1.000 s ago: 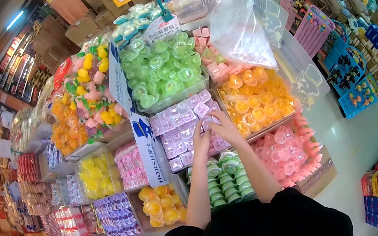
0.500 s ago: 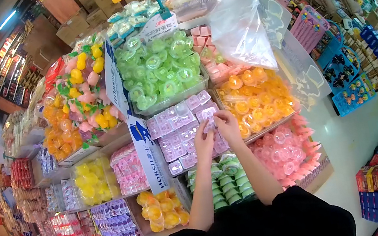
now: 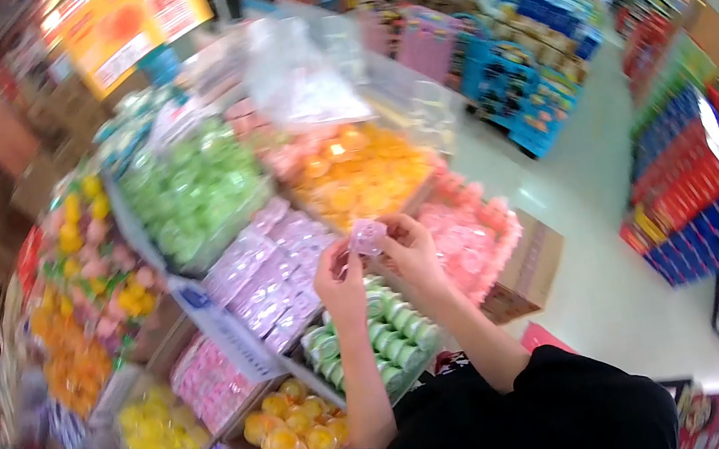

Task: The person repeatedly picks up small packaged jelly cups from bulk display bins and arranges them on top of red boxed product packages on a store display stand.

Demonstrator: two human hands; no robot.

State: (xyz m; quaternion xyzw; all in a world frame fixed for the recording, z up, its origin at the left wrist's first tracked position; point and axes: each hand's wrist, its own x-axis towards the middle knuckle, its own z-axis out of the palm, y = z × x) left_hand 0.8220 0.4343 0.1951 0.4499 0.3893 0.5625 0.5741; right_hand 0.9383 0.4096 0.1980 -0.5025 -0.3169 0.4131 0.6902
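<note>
Both hands pinch a small lilac plastic sweet pack [image 3: 368,235], held up between my fingertips. My left hand [image 3: 338,271] grips its left side and my right hand [image 3: 408,249] its right side. Left of the hands lie rows of similar lilac packs [image 3: 267,270] in a compartment. Below them are stacked green-and-white round packs [image 3: 387,325], partly hidden by my left forearm. Beyond my hands is a heap of orange cups [image 3: 361,176]. Pink wrapped sweets [image 3: 464,244] lie to the right. Motion blur hides the printing on the packs.
Green jelly-like cups [image 3: 195,191] fill a clear bin at the back left. A clear plastic bag [image 3: 294,72] lies behind the orange cups. A cardboard box [image 3: 525,263] stands at the display's right edge, beside the aisle floor [image 3: 588,213]. Stacked red and blue boxes [image 3: 682,196] stand farther right.
The view has swung to the right, so the display sits farther left and tilted. My hands have moved off the lilac rows with the pack, nearer the orange and pink sweets.
</note>
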